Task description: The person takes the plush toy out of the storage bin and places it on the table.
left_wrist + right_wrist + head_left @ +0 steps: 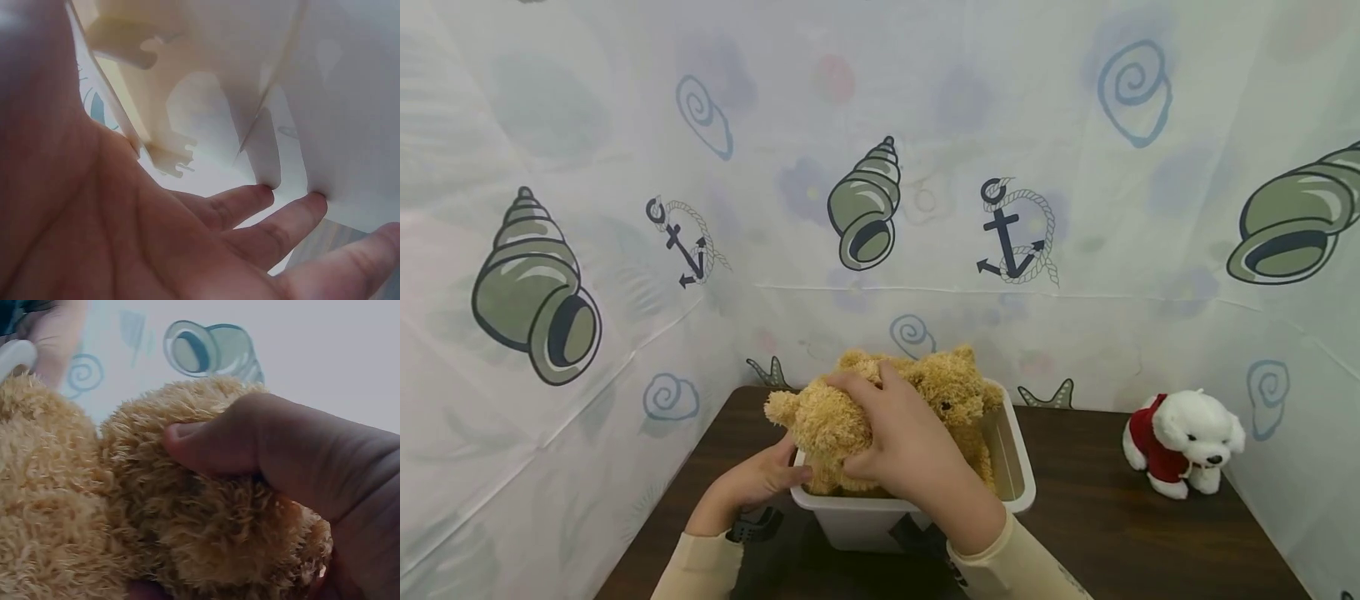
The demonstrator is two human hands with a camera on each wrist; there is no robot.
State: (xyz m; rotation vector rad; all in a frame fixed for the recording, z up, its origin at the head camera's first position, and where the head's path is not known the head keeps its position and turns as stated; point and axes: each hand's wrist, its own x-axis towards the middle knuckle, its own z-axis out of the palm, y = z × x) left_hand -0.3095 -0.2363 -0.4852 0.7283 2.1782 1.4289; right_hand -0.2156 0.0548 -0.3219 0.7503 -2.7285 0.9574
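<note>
A white plastic bin (1021,467) stands on the dark table, holding two curly tan teddy bears. My right hand (910,433) grips the left teddy bear (827,425) by its head; in the right wrist view the thumb presses into its fur (212,544). Beside it the right teddy bear (943,383) sits in the bin, one dark eye showing. My left hand (756,479) holds the bin's left side, thumb over the rim. In the left wrist view its fingertips touch the bin's outer wall (350,125). The bears' lower bodies are mostly hidden.
A white plush dog (1198,433) in a red garment stands on the table's right side. The dark wooden table (1082,517) meets a pale curtain (940,317) printed with shells and anchors at the back and sides.
</note>
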